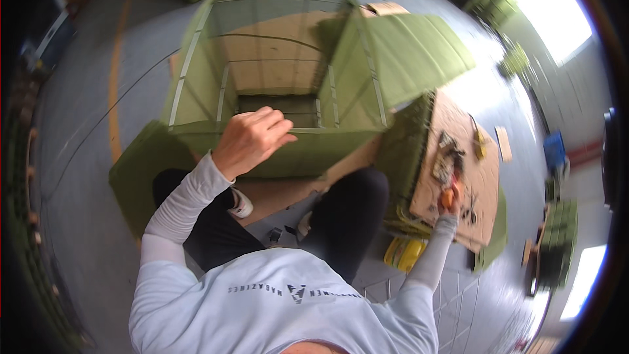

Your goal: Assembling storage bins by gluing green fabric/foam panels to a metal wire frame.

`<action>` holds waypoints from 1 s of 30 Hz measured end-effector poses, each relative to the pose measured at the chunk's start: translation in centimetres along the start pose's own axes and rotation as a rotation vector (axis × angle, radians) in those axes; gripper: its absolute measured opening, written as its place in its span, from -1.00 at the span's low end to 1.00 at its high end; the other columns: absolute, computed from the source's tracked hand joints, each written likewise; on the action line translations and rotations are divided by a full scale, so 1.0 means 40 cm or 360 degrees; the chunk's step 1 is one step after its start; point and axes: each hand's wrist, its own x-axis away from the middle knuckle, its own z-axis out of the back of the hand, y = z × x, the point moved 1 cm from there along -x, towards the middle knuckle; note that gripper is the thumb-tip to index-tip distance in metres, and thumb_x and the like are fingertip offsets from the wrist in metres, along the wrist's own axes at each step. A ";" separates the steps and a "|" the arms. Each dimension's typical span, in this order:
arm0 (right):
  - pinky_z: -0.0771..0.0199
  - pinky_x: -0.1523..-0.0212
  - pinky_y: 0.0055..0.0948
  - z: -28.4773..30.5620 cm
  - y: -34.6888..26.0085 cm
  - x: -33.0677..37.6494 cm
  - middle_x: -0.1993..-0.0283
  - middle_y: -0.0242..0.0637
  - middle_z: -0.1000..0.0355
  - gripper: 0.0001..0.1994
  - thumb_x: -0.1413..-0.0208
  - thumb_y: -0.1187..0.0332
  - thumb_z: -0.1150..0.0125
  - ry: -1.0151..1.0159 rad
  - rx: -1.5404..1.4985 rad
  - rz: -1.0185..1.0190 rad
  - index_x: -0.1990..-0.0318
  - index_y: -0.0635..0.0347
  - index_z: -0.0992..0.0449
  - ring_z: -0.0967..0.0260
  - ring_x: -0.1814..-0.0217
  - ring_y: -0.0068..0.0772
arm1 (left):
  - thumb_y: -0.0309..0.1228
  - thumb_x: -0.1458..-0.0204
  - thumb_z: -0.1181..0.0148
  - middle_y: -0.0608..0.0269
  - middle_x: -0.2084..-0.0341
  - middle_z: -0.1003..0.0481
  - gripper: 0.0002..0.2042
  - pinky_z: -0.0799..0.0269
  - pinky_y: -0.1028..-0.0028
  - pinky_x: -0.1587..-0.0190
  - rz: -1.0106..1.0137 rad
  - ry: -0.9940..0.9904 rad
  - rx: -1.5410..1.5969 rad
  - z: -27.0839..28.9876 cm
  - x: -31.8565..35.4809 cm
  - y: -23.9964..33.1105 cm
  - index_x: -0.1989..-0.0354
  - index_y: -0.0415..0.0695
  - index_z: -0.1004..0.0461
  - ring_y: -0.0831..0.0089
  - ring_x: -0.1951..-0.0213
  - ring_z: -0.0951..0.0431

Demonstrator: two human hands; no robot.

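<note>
- Green mesh-sided frame [334, 144] stands just beyond the knees, probably for reach.
- Cardboard-topped table [481, 177], right, keeps tools [447, 155] close (sensibly).
- Left hand [254, 137] curls by the frame's near edge; cannot tell whether its grip is closed.
- Right hand [449, 209] grips an orange object [447, 195].

The pale T-shirt [282, 325] has a row of small, dark letters [255, 290] printed across it. The row goes from one side of the front to the other. In the middle sits a dark, pointed mark [296, 293], a bit like a triangle, with light bits cut into it. There are letters on both sides of this mark. The letters look upside down from here. On the right side, the row bends with the cloth and is harder to read.
</note>
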 end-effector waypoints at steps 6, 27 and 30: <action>-0.42 -0.12 -0.33 -0.132 -0.097 0.174 -0.47 -0.23 -0.01 -0.45 -0.26 0.26 -0.04 -0.0921 -0.0326 0.0714 -0.38 0.05 -0.12 0.01 -0.47 -0.14 | -0.27 -0.08 -0.28 0.23 0.33 -0.59 -0.75 -0.49 0.50 0.30 0.0809 0.0669 0.0557 0.166 0.037 -0.247 0.20 -0.20 -0.57 0.45 0.35 -0.60; -0.33 -0.26 -0.12 -1.348 0.168 0.555 0.01 -0.13 -0.41 -0.62 -0.05 0.53 -0.19 -0.1816 0.0684 -0.0415 -0.05 0.37 -0.34 -0.40 -0.15 -0.05 | -0.35 0.08 -0.30 -0.04 0.67 -0.42 -0.77 -0.34 0.31 0.43 0.1487 0.0101 0.0254 0.147 0.147 -0.518 0.47 -0.33 -0.52 0.22 0.60 -0.44; -0.38 -0.23 -0.21 -1.412 0.218 0.543 0.06 -0.18 -0.43 -0.69 -0.14 0.43 -0.22 -0.1833 0.0652 -0.0667 0.00 0.35 -0.37 -0.43 -0.08 -0.16 | -0.36 0.06 -0.28 -0.08 0.67 -0.40 -0.77 -0.32 0.31 0.45 0.1447 0.0068 0.0159 0.155 0.153 -0.518 0.44 -0.34 -0.52 0.22 0.61 -0.44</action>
